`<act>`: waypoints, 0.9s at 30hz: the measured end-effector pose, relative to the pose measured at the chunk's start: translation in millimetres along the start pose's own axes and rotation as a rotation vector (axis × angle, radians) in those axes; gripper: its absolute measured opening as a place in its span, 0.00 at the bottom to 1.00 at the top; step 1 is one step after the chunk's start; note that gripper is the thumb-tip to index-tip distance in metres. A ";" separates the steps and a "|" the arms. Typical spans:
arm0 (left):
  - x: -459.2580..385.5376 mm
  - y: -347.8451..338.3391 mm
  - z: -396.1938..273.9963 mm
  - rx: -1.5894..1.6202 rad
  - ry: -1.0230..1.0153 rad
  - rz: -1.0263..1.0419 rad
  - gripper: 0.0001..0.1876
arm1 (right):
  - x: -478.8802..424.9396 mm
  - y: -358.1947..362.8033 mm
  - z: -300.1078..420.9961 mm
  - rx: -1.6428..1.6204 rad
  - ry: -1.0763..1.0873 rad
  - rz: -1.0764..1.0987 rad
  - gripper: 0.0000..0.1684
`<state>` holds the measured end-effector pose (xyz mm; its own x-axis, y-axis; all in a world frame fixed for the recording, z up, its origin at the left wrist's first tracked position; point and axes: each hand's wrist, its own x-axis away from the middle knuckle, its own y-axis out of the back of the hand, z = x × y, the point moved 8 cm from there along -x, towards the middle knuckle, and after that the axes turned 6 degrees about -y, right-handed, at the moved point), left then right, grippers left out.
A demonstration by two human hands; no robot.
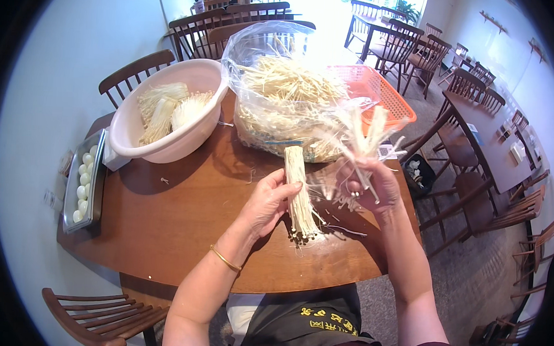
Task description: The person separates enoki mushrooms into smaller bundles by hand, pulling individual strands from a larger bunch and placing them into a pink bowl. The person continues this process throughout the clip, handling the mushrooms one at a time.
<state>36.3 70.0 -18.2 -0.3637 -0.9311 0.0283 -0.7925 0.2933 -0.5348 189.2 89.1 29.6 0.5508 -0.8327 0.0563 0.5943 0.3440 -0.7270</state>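
Observation:
My left hand (270, 201) grips a bundle of enoki mushrooms (300, 197), its small caps pointing down towards me. In my right hand (373, 186) is a loose, spread tuft of enoki mushrooms (371, 130), blurred, held to the right of the bundle. Behind both hands stands a large clear plastic bag (261, 112) filled with enoki mushrooms (295, 81). At the left, a white plastic basin (166, 152) contains several enoki bundles (162, 103). A few loose stems (346, 230) lie on the wooden table (186, 234) near my hands.
An orange plastic basket (394, 97) stands behind the bag at the right. A metal tray (98, 183) of peeled eggs (85, 178) lies at the left edge. A wooden chair (108, 316) is at the near left; a lined black bin (418, 174) stands on the floor at right.

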 end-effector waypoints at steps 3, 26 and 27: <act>1.6 -4.2 -5.8 0.049 -0.020 -0.056 0.20 | -3.0 -4.5 1.9 0.075 -0.025 0.091 0.16; 0.6 -8.8 -5.3 -0.026 -0.071 0.012 0.20 | -9.1 -11.8 -27.9 0.720 0.020 -0.009 0.18; 0.6 -9.3 -5.1 -0.014 -0.078 0.023 0.20 | -8.1 -6.9 -26.0 0.648 -0.002 -0.041 0.18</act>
<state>41.0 67.8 -8.9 -0.3430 -0.9380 -0.0498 -0.7915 0.3171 -0.5225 165.4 82.1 16.3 0.5206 -0.8503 0.0772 0.8479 0.5043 -0.1634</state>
